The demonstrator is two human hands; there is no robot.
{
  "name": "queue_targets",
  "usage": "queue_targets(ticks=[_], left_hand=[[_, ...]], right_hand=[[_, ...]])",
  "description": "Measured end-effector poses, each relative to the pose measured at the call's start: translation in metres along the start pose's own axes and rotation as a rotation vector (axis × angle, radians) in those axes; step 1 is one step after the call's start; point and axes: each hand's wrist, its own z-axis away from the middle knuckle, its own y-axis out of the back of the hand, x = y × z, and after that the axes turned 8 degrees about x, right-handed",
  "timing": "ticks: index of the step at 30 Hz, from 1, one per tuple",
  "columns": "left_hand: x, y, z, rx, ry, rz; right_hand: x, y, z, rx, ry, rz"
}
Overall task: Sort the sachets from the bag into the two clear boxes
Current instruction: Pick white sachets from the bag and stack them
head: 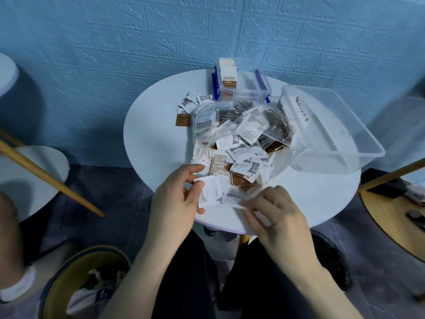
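Pinched in the left hand at the table's near edge, a white sachet: light, limp, slippery; right hand pinches another's edge.

Around the round white surface

A lined waste bin stands on the floor at lower left; a blue embossed wall rises behind.

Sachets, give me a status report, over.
Left hand pinches a white sachet; right hand fingers another. Small box holds a few, big box looks empty. Bag still full, nothing blocking.
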Motion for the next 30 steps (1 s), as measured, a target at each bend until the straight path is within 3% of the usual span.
queue_targets(ticks=[4,14,21,27,30], left_hand=[[-0.001,0.002,-0.001,0.046,-0.075,-0.089],[-0.011,0.004,0.000,0.046,-0.019,-0.062],[-0.014,0.002,0.001,0.085,0.042,0.065],[-0.012,0.001,0.002,0.078,0.107,0.155],[-0.011,0.001,0.004,0.016,0.133,0.204]], right_hand=[[-0.002,0.004,0.004,-0.140,-0.103,-0.069],[-0.012,-0.004,-0.023,-0.360,-0.407,0.039],[-0.012,-0.006,-0.021,-0.249,-0.474,-0.136],[-0.007,0.000,-0.015,-0.102,-0.638,-0.560],[-0.008,0.001,-0.013,-0.098,-0.648,-0.636]])
